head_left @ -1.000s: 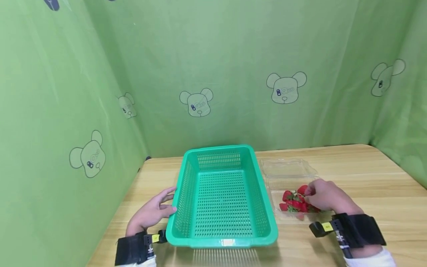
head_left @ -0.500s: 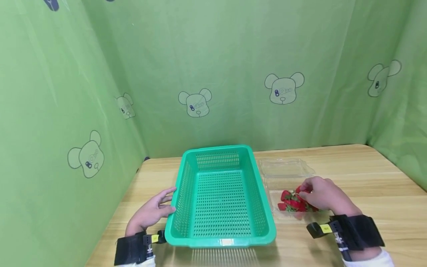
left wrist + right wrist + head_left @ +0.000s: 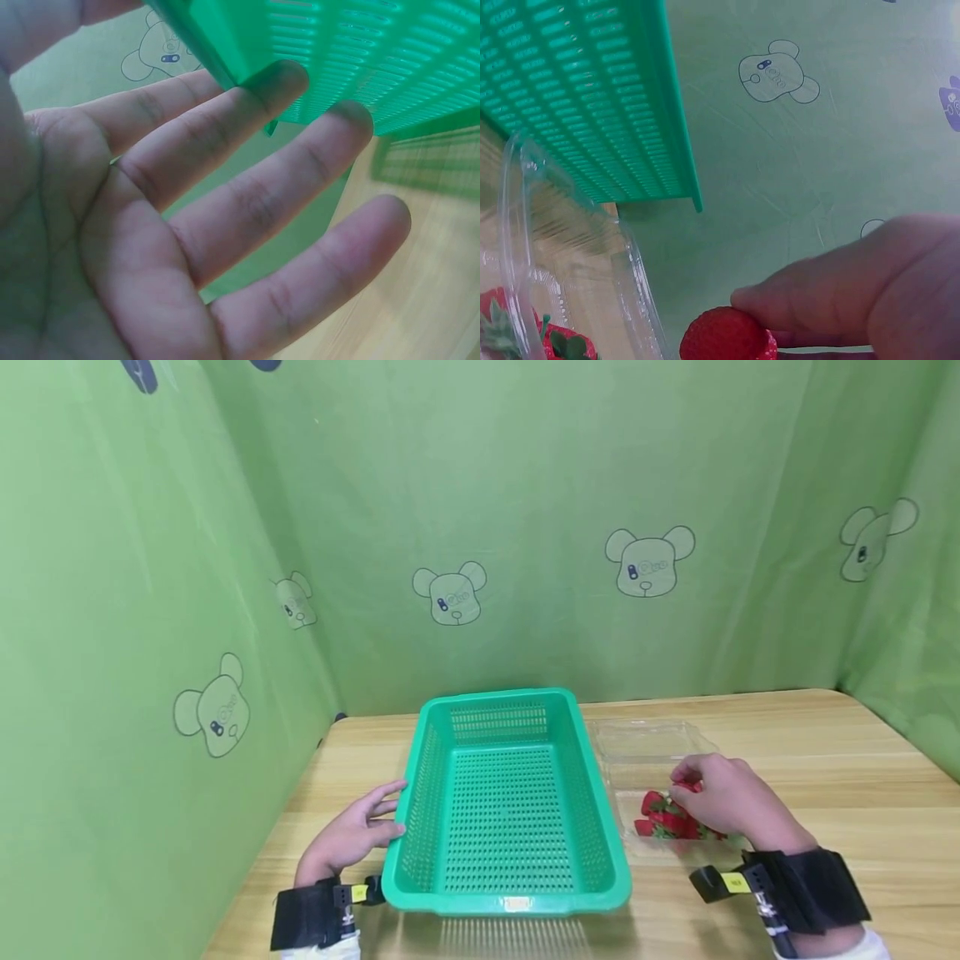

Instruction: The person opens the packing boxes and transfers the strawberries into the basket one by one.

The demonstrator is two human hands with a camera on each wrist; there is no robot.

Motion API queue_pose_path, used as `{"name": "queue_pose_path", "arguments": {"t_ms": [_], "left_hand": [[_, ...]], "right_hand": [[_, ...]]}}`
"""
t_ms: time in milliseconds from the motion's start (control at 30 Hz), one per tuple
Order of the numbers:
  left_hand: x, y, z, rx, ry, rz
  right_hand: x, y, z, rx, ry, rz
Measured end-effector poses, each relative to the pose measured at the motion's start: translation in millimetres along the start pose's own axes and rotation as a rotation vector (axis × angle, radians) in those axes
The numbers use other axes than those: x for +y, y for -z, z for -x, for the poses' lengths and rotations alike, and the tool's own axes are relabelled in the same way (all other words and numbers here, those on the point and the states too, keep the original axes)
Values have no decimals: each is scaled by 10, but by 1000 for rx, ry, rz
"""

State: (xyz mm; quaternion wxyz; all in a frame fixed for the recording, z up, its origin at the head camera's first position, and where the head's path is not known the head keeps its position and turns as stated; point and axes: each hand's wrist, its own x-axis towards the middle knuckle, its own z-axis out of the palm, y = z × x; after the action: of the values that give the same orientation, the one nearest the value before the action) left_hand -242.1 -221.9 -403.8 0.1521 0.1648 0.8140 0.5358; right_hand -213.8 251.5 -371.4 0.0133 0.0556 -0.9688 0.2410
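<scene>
Pinching a berry (image 3: pixel 724 336) between thumb and fingertips, the right hand (image 3: pixel 720 797) is over the near part of the clear box (image 3: pixel 621 777). From my post I can't tell whether that berry touches the other berries (image 3: pixel 663 820) lying in the box. I see the box's lid (image 3: pixel 645 741) folded open on its far side. The green basket (image 3: pixel 450 903) sits on the wooden table (image 3: pixel 862 760), just left of the box. At the basket's left rim, the left hand (image 3: pixel 348 837) keeps a loose touch: I see its fingers spread, nearly straight, with gaps between them. How firmly they press I cannot tell. Each wrist wears a black strap (image 3: pixel 802 897), and a green curtain (image 3: pixel 525 468) printed with bear heads hangs behind.
</scene>
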Motion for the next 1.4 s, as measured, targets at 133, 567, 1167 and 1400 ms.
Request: {"name": "queue_pose_path", "arguments": {"t_ms": [133, 567, 1167, 1400], "left_hand": [[0, 2, -2, -3, 2, 3], [33, 3, 8, 7, 8, 0], [18, -7, 12, 10, 7, 12], [1, 1, 4, 11, 1, 16]], "right_hand": [[-36, 18, -1, 1, 5, -1], [-202, 75, -33, 31, 71, 8], [-461, 39, -75, 51, 120, 15], [-574, 13, -95, 63, 160, 10]]}}
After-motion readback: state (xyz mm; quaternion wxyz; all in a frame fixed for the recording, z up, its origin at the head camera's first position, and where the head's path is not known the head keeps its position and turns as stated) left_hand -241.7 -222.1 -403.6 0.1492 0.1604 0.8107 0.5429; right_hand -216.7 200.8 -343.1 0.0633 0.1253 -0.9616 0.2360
